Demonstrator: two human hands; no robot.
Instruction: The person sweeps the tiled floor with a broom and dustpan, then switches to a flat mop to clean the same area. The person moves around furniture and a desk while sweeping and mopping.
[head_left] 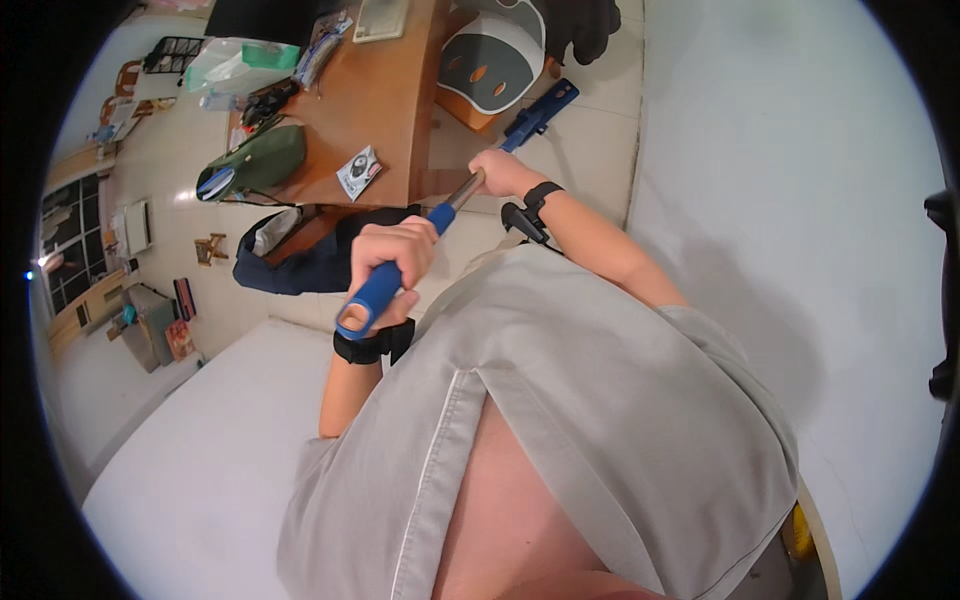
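A mop runs slantwise in front of my body, with a blue grip, a bare metal pole and a narrow flat blue head. My left hand is wrapped round the blue grip, close to its end with the hanging hole. Farther along, my right hand closes round the pole. Beyond that hand, the mop's blue head is over the tiled floor beside a chair; whether it touches the tiles I cannot tell. Black straps circle both wrists.
A brown wooden desk stands ahead to the left, bearing a small packet and a green bag. Near the head is a chair with a grey-and-white backrest. A dark blue bag lies by the desk. The white wall rises at right.
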